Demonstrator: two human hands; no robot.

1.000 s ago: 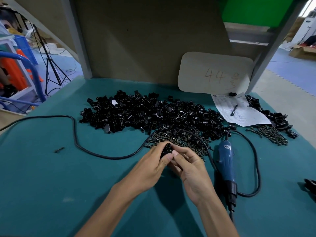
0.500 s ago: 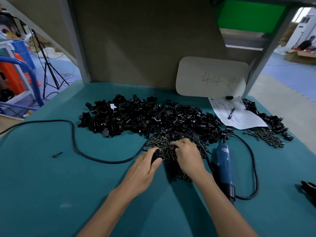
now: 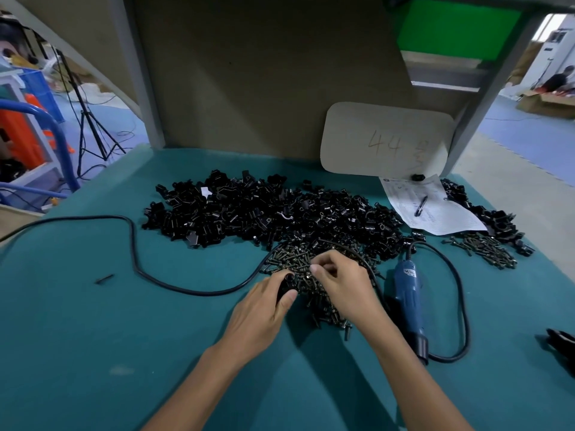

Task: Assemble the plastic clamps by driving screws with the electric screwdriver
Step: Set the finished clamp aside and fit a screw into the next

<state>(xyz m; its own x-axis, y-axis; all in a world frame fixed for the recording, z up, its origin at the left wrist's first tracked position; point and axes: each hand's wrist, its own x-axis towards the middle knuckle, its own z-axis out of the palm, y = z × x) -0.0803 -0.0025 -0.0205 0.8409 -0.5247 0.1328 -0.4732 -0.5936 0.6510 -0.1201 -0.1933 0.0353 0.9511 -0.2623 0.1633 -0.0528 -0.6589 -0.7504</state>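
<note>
— So, what is different from a second ago?

— Both hands were joined on one clamp, nearer the body. Now the left hand [image 3: 264, 309] grips that clamp [image 3: 286, 284] alone at the left edge of the screw heap [image 3: 295, 256], thumb pressed along its side. The right hand [image 3: 345, 287] has gone into the heap, fingers curled together over the screws.

— Meaning?

— I judge that a screw is being fetched for the clamp, and driving has not begun. The electric screwdriver [image 3: 406, 293] lies untouched just right of the heap, its cable [image 3: 463, 309] looping round it.

— What can't you make out?

— Whether the right fingertips actually pinch a screw, since they blur into the heap. The clamp is mostly covered by the left fingers, so I cannot tell if its hole is already filled. Well right of the heap, a dark object [image 3: 560, 346] is cut off by the frame edge. Beyond the heap, the clamp pile [image 3: 264, 213] reads as one black mass, and single pieces do not separate.
</note>
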